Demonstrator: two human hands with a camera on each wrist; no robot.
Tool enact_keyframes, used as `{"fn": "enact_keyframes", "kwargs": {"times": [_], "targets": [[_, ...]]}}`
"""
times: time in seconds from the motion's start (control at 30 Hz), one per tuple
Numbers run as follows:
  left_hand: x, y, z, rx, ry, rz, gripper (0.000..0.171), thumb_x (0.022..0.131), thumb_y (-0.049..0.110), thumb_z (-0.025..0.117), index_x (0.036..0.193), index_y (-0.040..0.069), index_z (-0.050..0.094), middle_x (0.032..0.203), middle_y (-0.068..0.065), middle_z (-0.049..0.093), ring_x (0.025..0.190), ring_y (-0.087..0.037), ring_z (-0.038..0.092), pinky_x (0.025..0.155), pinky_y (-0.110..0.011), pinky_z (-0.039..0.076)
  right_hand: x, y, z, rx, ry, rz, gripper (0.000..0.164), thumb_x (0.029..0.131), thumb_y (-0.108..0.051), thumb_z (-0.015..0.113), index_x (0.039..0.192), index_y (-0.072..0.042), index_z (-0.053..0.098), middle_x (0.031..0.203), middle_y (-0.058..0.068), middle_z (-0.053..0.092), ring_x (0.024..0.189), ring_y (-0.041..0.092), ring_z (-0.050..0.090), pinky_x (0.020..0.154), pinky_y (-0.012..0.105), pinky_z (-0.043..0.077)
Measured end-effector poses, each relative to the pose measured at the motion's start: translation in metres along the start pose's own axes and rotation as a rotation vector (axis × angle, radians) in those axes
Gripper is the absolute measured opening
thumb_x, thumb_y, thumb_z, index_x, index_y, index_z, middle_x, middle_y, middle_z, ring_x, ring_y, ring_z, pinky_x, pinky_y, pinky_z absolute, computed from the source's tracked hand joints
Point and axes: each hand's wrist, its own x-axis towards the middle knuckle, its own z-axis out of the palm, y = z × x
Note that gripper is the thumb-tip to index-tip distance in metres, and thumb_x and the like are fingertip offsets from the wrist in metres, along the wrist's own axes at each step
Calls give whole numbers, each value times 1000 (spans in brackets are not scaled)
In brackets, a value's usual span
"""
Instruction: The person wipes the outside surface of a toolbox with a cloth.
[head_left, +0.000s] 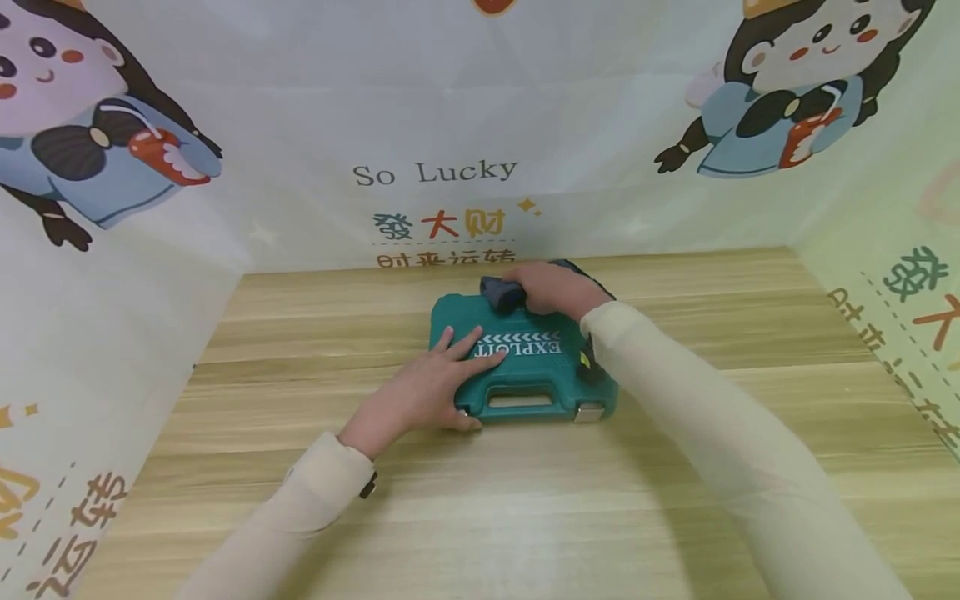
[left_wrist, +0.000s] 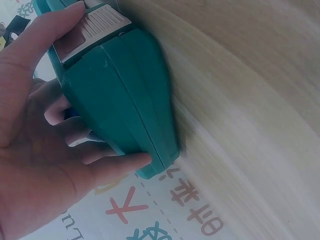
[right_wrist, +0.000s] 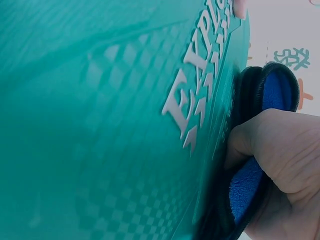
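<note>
A green plastic tool case (head_left: 517,375) lies flat on the table, its carry handle and a metal latch (head_left: 589,412) facing me. White "EXPLOIT" lettering appears upside down on its lid. Spread over the case's left part is my left hand (head_left: 427,387), fingers extended on the lid. Its thumb touches the other metal latch (left_wrist: 100,27) in the left wrist view. My right hand (head_left: 555,287) grips a bunched dark cloth (head_left: 501,296) against the far side of the lid. In the right wrist view the cloth shows blue plush fabric (right_wrist: 245,187) and dark edging.
The wood-grain table (head_left: 315,492) extends around the case. A printed backdrop (head_left: 450,100) with cartoon figures and lettering rises behind the table and along both sides. A small black-and-yellow item (head_left: 588,362) sits at my right wrist.
</note>
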Motion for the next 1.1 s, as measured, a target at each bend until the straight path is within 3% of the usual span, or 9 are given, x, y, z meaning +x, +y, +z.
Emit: {"fn": "enact_keyframes", "kwargs": {"times": [0.27,0.63,1.1], "targets": [[1,0,-1,2,-3,-9,91,72,53,73,146,32,24,152,-12,8,130,-49,7,85,-50,44,-10,12,-3,55,31,3,47,89,-3,54,132,-20,50,126,6,54,110,22,48,98,42,34],[0,1,0,-8,-6,-6,91,72,52,73,146,32,24,152,-13,8,130,-49,6,86,-51,43,-16,26,0,80,4,33,52,87,-2,55,136,-19,46,131,9,50,116,26,45,99,45,32],[0,1,2,4,-11,-26,92,72,53,72,146,34,23,153,-12,7,130,-48,6,87,-51,43,-25,45,2,111,43,31,50,83,3,55,129,-15,53,127,9,53,116,26,44,100,44,31]]}}
